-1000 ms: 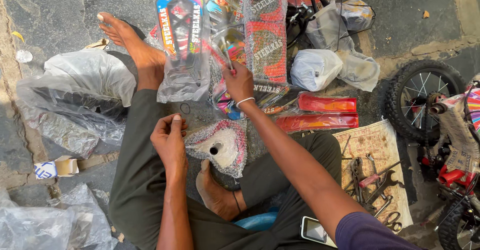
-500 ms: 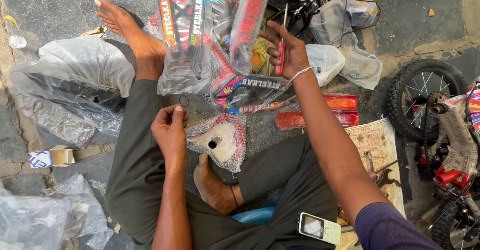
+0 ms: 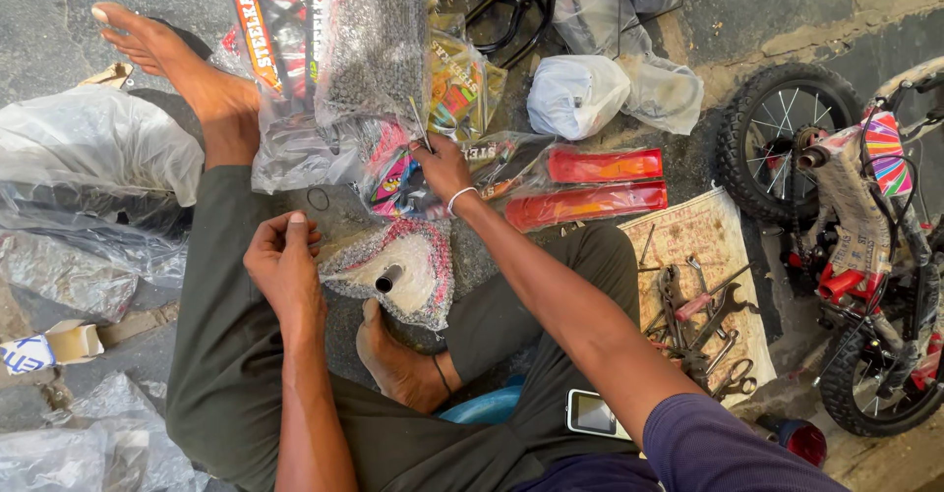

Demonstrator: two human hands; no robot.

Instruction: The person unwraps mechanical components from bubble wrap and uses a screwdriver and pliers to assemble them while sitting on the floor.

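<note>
Head view of a person seated on paved ground with parts spread before them. The left hand (image 3: 285,271) rests with fingers curled at the edge of a bubble-wrapped part (image 3: 398,271), red showing through the wrap and a dark tube end protruding at its middle; the part lies on the ground between the person's knees, just above the bare foot (image 3: 398,364). Whether this hand pinches the wrap cannot be told. The right hand (image 3: 442,168) is closed around a bundle of wrapped colourful parts (image 3: 403,182), which lies just beyond the bubble-wrapped part. A large bubble-wrapped frame piece (image 3: 324,50) with bright panels sits above the bundle. Two red plastic strips (image 3: 590,187) in clear film lie just right of the right hand. A patterned cloth (image 3: 703,246) carries spanners and pliers (image 3: 703,325). A small bicycle (image 3: 855,246) stands at far right; crumpled plastic sheeting (image 3: 88,177) lies at left.
</note>
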